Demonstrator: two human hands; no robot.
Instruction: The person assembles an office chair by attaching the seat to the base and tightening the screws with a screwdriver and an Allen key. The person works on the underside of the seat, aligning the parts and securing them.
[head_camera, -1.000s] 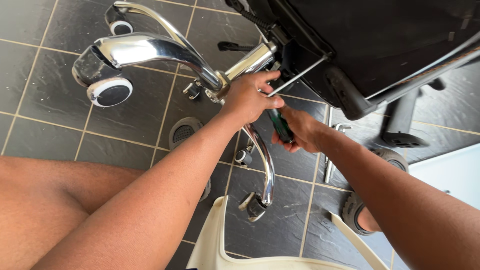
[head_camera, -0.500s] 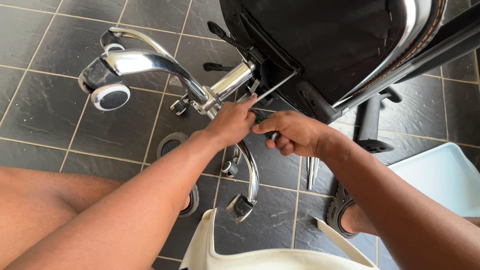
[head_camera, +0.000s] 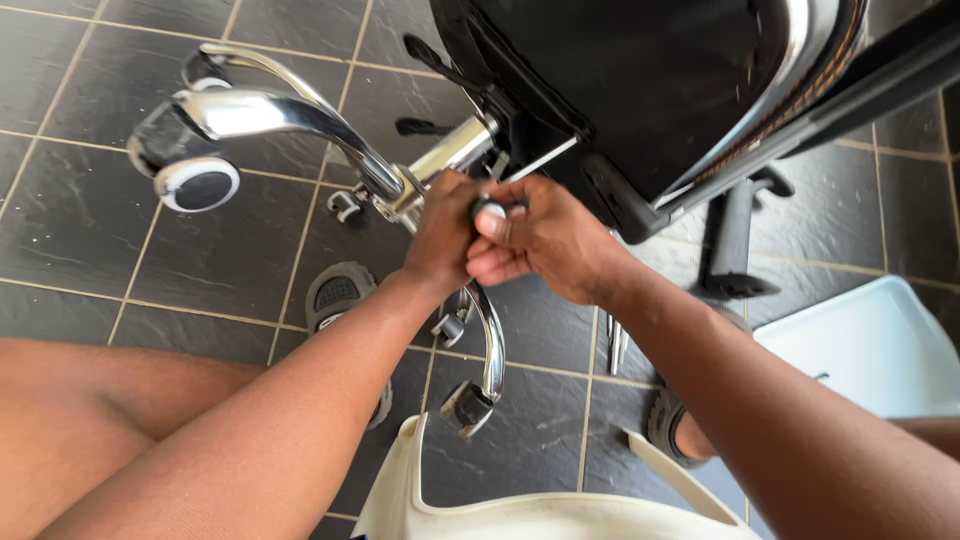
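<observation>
A dark-handled screwdriver (head_camera: 489, 208) sits pinched between the fingers (head_camera: 492, 225) of the right hand (head_camera: 545, 240), its metal shaft angling up toward the overturned black chair seat (head_camera: 640, 90). The left hand (head_camera: 445, 230) has its fingers curled around the chrome chair base (head_camera: 300, 115) just beside the tool. A white plastic container (head_camera: 880, 340) lies on the dark tiled floor (head_camera: 70, 210) at right.

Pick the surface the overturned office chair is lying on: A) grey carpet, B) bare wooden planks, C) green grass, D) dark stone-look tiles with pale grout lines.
D: dark floor tiles with pale grout lines show all around the chrome chair base and under the hands, left hand and right hand, which meet at a screwdriver by the base's hub.
</observation>
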